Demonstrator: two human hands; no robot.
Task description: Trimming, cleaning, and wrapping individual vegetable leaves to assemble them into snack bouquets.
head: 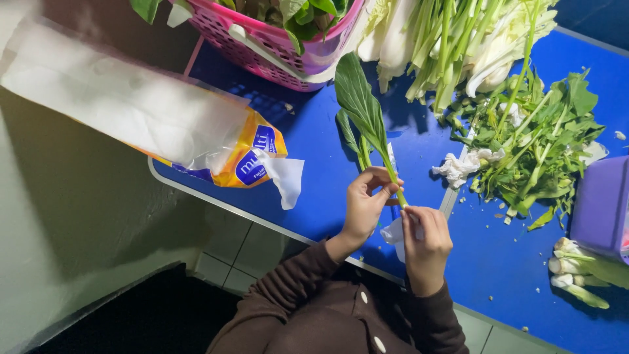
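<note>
Blue plastic table (314, 170) carries heaps of greens under dim light. Left hand (364, 203) pinches the stalk of a long green leafy vegetable stem (367, 111) — fingers closed around it above the table edge. Right hand (426, 246) grips a crumpled white tissue (394, 233) against the stalk's base, seemingly wiping it — a steady hold matters next.
</note>
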